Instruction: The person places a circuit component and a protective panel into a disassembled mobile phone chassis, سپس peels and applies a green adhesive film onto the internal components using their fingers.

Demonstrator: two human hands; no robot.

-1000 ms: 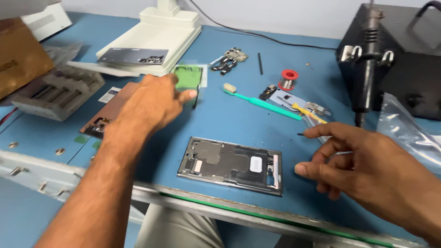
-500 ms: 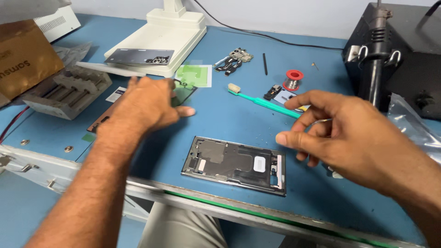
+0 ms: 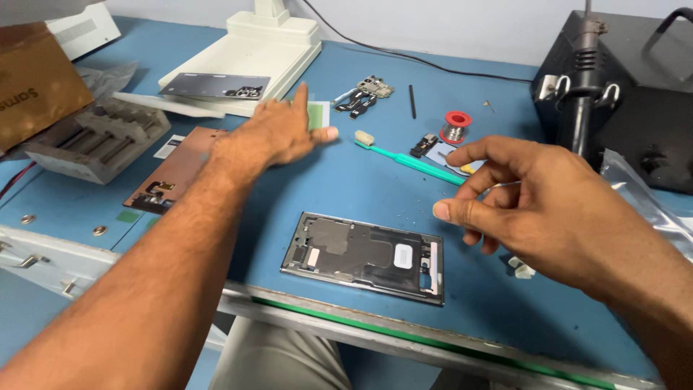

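Blue bench (image 3: 361, 188) fills the view, black box (image 3: 613, 94) far right, white stand (image 3: 245, 54) far left. Phone frame (image 3: 363, 257) lies flat at the near edge, untouched. Left hand (image 3: 278, 133) has slid further out and now rests open, fingers spread, over the green pad (image 3: 317, 114), a copper back cover (image 3: 173, 166) beside its wrist. Right hand (image 3: 527, 202) has lifted from near the frame; its grip is pinched together by the green toothbrush (image 3: 411, 162), whether on something small I cannot tell.
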